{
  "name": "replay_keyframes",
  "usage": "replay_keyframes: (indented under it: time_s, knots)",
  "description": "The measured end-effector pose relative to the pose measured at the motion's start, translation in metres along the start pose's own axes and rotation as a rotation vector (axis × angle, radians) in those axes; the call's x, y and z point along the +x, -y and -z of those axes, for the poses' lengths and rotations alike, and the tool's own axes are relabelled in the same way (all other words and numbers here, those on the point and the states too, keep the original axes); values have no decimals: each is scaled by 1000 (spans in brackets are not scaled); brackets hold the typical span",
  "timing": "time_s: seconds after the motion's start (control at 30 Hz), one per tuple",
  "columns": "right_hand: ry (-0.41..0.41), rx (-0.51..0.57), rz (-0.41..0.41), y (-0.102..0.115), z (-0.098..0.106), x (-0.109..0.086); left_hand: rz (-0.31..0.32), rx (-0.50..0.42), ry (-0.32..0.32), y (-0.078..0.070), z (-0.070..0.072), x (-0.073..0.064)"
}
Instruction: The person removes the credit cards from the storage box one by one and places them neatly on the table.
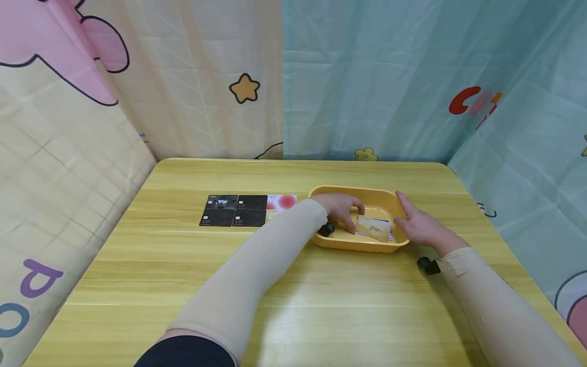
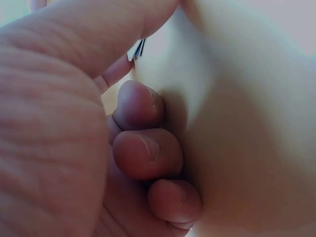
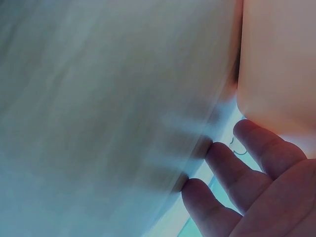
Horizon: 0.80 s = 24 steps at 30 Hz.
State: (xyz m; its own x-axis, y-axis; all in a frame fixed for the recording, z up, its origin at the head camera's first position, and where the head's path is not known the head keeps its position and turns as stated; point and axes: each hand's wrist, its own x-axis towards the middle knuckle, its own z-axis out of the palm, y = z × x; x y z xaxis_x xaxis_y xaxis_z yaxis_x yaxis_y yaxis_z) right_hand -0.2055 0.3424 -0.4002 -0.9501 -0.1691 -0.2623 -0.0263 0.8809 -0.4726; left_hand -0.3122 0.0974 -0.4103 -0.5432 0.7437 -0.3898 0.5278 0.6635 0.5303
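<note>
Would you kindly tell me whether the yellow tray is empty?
It is not empty: the head view shows cards lying inside the yellow tray, near the left hand.

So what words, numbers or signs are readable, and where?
"Vip": back-left black card
"VIP": back-right black card
"VIP": front-left black card
"VIP": front-right black card
Perhaps "d" or "p": purple curtain letter
Perhaps "o": blue curtain ring
Perhaps "c": red curtain mark
Too small to read: other card print, including pink card, gold card

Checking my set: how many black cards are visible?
4, in two rows: back left card, back right card, front left card, front right card. The left sleeve or tray's pile may hide more.
</note>
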Motion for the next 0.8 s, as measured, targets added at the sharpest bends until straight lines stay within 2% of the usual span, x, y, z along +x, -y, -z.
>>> replay_keyframes:
  time_s: [0.23, 0.4, 0.5, 0.8]
  knots:
    - [-7, 3, 5, 1, -1, -1, 4, 37, -9, -7, -2, -2]
    - [-15, 8, 3, 1, -2, 0, -26, 24, 19, -15, -5, -2]
    - [-14, 15, -5, 1, -3, -1, -23, 16, 29, -18, -6, -3]
    - [-21, 6, 4, 0, -2, -1, -44, 28, -10, -18, -6, 0]
